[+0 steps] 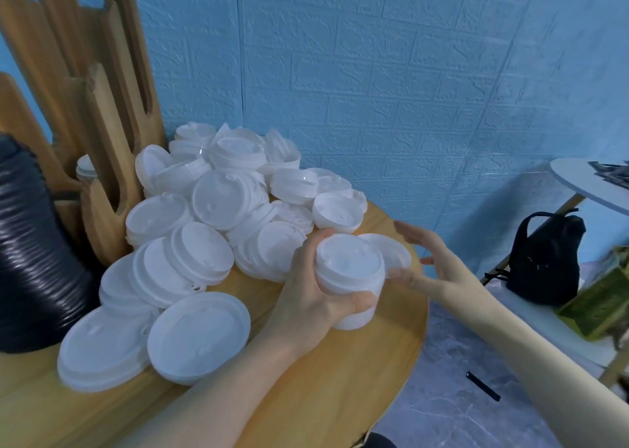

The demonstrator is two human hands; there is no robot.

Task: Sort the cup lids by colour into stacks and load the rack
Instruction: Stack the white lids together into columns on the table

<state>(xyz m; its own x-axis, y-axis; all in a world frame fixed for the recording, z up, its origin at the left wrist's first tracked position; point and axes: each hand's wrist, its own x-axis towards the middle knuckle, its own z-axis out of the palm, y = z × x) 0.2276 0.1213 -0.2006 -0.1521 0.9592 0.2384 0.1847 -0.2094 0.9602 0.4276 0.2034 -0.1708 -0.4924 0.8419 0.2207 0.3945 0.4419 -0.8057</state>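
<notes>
A heap of white cup lids (218, 209) covers the middle and far side of the round wooden table (340, 379). My left hand (306, 297) grips a short stack of white lids (350, 277) above the table's right edge. Just right of that stack, my right hand (432, 263) holds a single white lid (391, 250) by its rim, fingers loosely spread. A long stack of black lids (30, 260) lies at the far left. The wooden rack (102, 141) stands behind it, with one small stack of clear lids (85, 166) in a slot.
A blue brick-pattern wall rises behind the table. To the right stands a white side table (592, 185) with a black bag (544, 257) and a green box (599, 297) on its lower shelf. A black strip (483, 386) lies on the grey floor.
</notes>
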